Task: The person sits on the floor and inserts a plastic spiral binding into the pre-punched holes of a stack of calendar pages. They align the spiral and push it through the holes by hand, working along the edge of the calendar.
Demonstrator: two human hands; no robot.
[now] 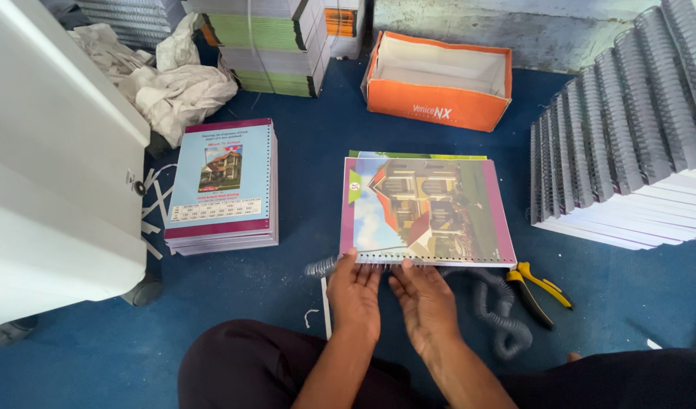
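a person sits on a blue floor (302, 174), looking down at a notebook (427, 212) lying flat just in front of their knees. its glossy cover shows a house under blue sky, framed in purple. both hands rest at the punched near edge: the left hand (354, 291) and right hand (422, 299) lie side by side, fingers loosely spread and pressing down, gripping nothing. this looks like the binding step, working a spiral wire coil (321, 266) into the holes; the next move likely calls for lining coil and holes up evenly. yellow-handled pliers (537, 288) lie just right of the hands. a stack of unbound notebooks (221, 185) sits to the left, an orange box (437, 79) beyond, bound stacks (628, 136) at right.
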